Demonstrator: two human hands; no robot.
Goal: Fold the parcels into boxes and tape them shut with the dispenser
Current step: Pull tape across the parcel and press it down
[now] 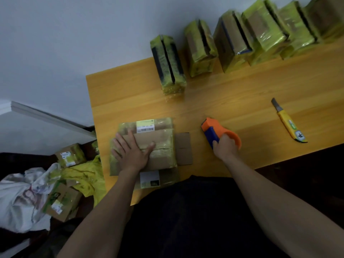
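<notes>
- A flattened brown cardboard parcel wrapped in yellow-green tape (158,144) is laid on the orange wooden table (232,94), at the near-left corner of the tabletop, at about 8 o'clock from the table's centre.
- White printed labels are seen at the parcel's 12 o'clock and 6 o'clock edges; a bare cardboard flap projects at 3 o'clock.
- The left hand (130,153) is pressed flat on the parcel's left half, fingers straight and spread, nothing gripped.
- An orange and blue tape dispenser (214,131) is located at 3 o'clock from the parcel, on the table.
- The right hand (226,146) is curled round the dispenser's handle.
- A yellow-handled utility knife (287,123) is laid at 3 o'clock from the dispenser, well apart from it.
- A row of upright parcels wrapped in yellow-green tape (232,41) is ranged along the table's far edge, at 12 to 2 o'clock.
- At 9 o'clock, below the table, more cardboard parcels (63,202), yellow plastic wrap (87,181) and a white sack (20,198) are piled.
</notes>
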